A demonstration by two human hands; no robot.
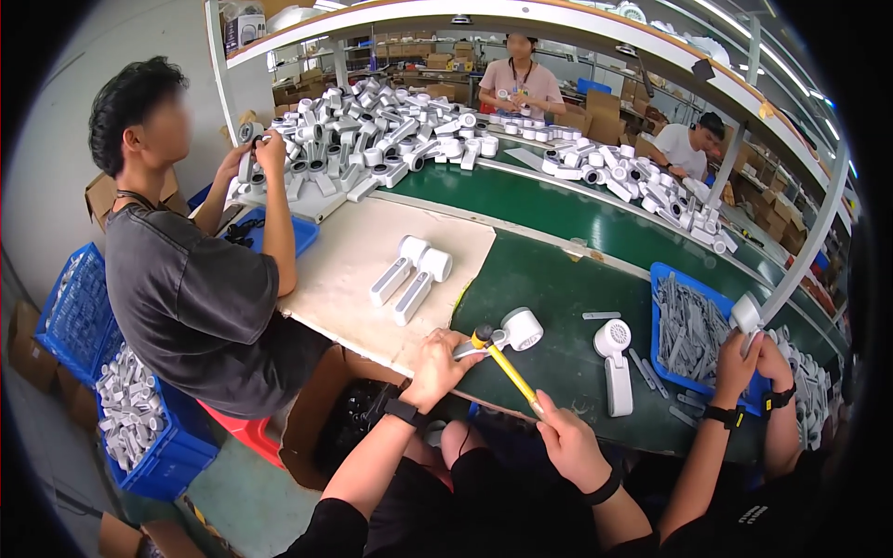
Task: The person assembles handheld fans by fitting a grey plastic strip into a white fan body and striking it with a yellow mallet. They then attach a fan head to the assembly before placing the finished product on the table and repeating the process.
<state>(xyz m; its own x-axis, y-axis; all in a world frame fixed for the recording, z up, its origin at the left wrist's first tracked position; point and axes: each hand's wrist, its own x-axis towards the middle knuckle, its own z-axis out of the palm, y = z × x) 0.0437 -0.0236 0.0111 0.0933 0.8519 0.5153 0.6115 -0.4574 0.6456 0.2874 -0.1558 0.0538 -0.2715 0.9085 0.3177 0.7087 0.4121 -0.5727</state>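
Observation:
My left hand (437,367) grips the handle of a white handheld fan (523,327) at the edge of the green work surface. Its round head points away to the right. My right hand (572,448) is closed around the lower end of a small hammer (513,373) with a yellow shaft and a dark head. That hammer head is over the fan's handle, close to my left fingers; whether they touch I cannot tell. Two more white fans (414,270) lie side by side on the beige board, and another fan (614,363) lies to my right.
Grey strips fill a blue tray (662,321) on the right, beside a co-worker's hands (749,367) holding a fan. A person (186,232) at left handles another. Piled fans (372,130) cover the far belt (558,200). A cardboard box (307,418) stands below the table edge.

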